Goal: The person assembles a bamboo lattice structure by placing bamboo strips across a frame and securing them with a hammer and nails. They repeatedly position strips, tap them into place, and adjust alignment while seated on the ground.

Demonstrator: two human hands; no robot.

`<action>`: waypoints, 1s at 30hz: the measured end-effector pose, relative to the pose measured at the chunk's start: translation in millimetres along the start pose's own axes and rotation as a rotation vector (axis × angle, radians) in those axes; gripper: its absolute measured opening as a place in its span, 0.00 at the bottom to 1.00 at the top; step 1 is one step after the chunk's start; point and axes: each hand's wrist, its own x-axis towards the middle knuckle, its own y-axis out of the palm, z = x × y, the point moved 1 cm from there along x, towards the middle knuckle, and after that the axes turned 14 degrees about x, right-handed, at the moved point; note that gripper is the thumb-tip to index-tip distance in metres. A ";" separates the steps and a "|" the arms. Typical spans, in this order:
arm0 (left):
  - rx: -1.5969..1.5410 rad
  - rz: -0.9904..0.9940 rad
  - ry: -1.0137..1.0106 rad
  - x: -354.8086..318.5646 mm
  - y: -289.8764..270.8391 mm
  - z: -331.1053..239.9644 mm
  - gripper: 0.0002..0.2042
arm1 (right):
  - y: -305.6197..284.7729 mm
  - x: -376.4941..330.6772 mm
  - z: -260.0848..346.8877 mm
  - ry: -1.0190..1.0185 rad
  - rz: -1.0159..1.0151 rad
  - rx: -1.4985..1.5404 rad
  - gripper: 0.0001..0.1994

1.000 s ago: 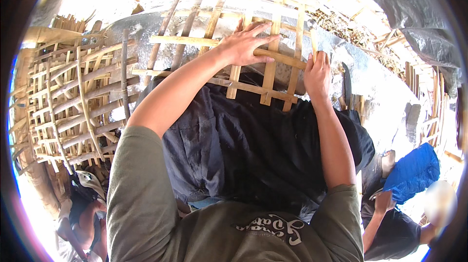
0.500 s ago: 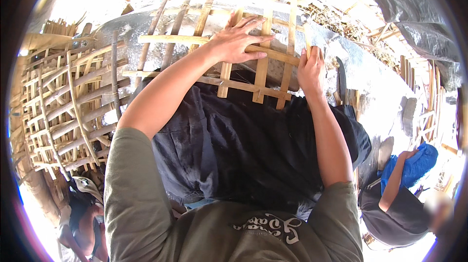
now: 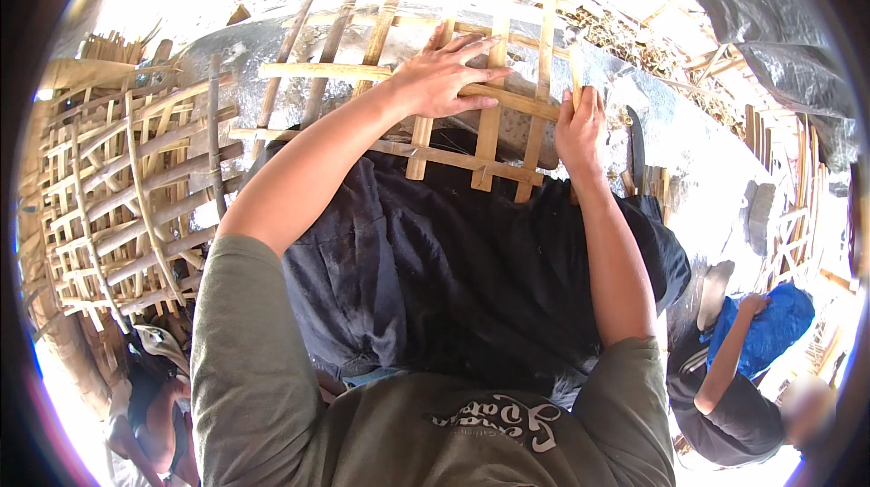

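Head view: dark cloth covers the lap, just below the near edge of the bamboo lattice. The left hand lies palm down across the lattice's middle, its fingers spread apart with slats beneath and between them. At the lattice's right end, the right hand has its fingers clamped on one upright pale strip, covering its lower part. Six other uprights can be counted, three darker, three paler; the left hand partly hides one, and glare washes out the lattice's far side. One dark blade lies right of the lattice. Left of it, stacked panels are too tangled to count. Two other people show: one below-left of the lattice, partly lost in shadow; one below-right, a hand on one blue sheet.
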 end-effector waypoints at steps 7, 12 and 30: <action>0.029 0.002 0.060 1.5 0.8 -3.9 0.28 | -0.1 -1.6 1.5 0.040 0.005 -0.014 0.11; -0.002 0.004 0.067 1.4 1.0 -3.8 0.28 | 0.0 -1.3 0.0 0.042 -0.005 -0.009 0.11; -0.007 0.009 0.080 2.5 -0.3 -1.8 0.27 | 2.4 0.1 -1.9 0.063 -0.009 -0.001 0.12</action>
